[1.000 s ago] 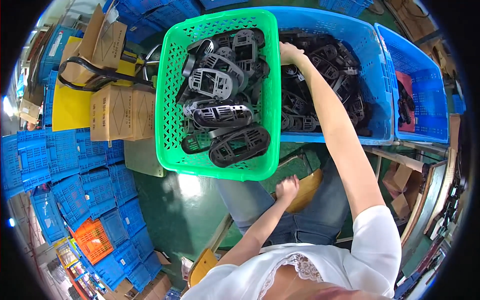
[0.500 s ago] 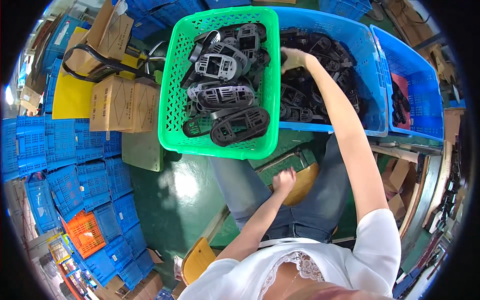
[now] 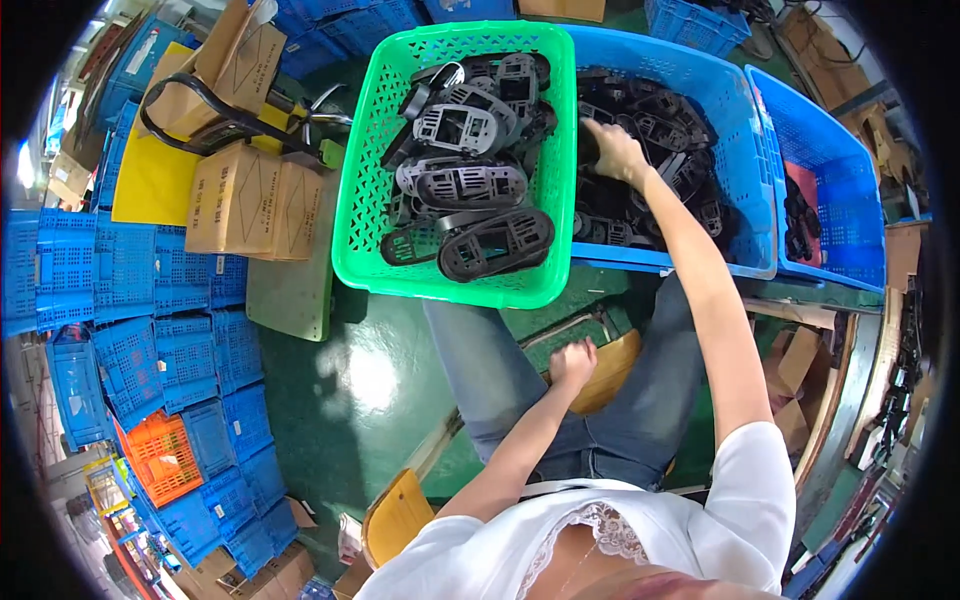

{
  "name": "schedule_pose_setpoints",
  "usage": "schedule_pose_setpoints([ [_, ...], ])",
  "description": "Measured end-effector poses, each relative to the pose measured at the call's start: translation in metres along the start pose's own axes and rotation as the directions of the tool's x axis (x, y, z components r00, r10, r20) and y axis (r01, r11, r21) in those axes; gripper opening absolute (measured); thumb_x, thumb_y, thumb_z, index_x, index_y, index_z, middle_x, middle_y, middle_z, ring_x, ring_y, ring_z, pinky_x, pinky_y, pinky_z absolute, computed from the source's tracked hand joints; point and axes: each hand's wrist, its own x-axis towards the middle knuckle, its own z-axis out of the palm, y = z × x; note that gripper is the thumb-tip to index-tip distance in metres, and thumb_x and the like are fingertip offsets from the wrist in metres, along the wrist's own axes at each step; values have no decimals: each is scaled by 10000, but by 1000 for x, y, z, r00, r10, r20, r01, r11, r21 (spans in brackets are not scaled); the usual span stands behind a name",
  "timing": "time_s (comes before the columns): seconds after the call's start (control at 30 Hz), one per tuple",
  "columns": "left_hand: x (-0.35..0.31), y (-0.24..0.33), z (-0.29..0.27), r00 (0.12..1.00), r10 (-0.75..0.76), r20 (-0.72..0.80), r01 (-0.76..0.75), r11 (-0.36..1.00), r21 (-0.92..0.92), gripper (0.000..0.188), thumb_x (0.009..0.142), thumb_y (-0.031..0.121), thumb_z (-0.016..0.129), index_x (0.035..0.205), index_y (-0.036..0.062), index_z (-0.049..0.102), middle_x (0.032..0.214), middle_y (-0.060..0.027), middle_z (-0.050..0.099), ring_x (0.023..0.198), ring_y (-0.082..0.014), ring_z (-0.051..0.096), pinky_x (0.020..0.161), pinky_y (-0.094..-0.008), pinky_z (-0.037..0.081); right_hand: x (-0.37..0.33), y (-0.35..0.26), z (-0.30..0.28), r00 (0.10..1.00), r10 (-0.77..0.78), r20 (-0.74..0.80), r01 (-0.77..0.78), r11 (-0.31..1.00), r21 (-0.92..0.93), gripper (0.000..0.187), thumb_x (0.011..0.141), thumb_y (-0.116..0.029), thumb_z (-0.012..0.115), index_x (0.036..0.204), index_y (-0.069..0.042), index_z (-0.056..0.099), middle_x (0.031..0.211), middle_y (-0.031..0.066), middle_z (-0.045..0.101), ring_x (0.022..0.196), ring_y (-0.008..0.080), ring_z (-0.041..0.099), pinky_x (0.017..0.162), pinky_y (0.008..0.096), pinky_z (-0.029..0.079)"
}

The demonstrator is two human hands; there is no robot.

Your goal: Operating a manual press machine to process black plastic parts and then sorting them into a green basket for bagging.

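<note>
parts (image 3: 660, 128), mostly black and slotted, lie heaped in the blue bin (image 3: 745, 180) and green basket (image 3: 460, 292); the right hand (image 3: 617, 152) is over the bin's heap, its grip impossible to tell; the left hand (image 3: 573, 361) is clenched, well apart. reaching appears in hand; the next move calls for closing on one part.

The bare right hand (image 3: 617, 152) is over black oval plastic frames (image 3: 662, 130) in a large blue plastic crate (image 3: 742, 150). Left of it sits a green perforated plastic basket (image 3: 450, 290) of similar frames (image 3: 470, 185). The curled bare left hand (image 3: 574, 362) is nearer the denim-clad lap (image 3: 580, 440)
</note>
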Motion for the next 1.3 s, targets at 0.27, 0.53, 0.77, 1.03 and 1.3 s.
schedule_pose_setpoints([
  [0.27, -1, -1, -5, 1000, -5, -6, 5, 1000, 7, 338, 828, 264, 429, 579, 94, 583, 561, -125, 590, 473, -284, 580, 464, -398, 479, -13, 25, -91, 874, 401, -274, 171, 274, 946, 430, 662, 48, 606, 1051, -76, 473, 749, 10, 482, 558, 63, 441, 441, 188, 345],
  [0.53, 0, -1, -2, 1000, 5, -7, -5, 1000, 2, 313, 823, 265, 440, 603, 97, 586, 556, -116, 590, 484, -277, 584, 464, -392, 479, -10, -115, -176, 987, -141, -80, 82, 7, 997, 259, 717, -41, 573, 971, -40, 525, 731, -5, 486, 549, 56, 395, 491, 158, 287],
  [0.77, -2, 0, 8, 998, 4, -59, -2, 1000, 26, 339, 815, 266, 454, 540, 107, 572, 540, -106, 585, 476, -269, 584, 443, -375, 471, -10, -156, -144, 844, -260, -468, 506, 674, 538, 728, 651, -286, 725, 1245, -65, 368, 1186, 131, 403, 1153, 262, 375, 965, 362, 318],
  [1.03, 0, -1, 7, 997, 14, -74, -14, 1000, -2, 346, 817, 264, 443, 540, 104, 574, 545, -122, 585, 459, -273, 578, 427, -389, 469, -18, -167, -146, 897, -327, -298, 416, 853, 315, 527, 845, -447, 449, 1180, -40, 463, 1249, 141, 403, 1159, 284, 385, 967, 358, 316],
  [1.3, -1, -3, 3, 999, -5, -45, 5, 1000, 0, 365, 827, 272, 423, 544, 100, 578, 547, -128, 586, 466, -282, 582, 437, -397, 473, -35, -137, -165, 856, -441, -269, 507, 817, 275, 220, 797, -193, 550, 972, -62, 581, 1068, 120, 552, 1019, 280, 509, 849, 352, 415],
])
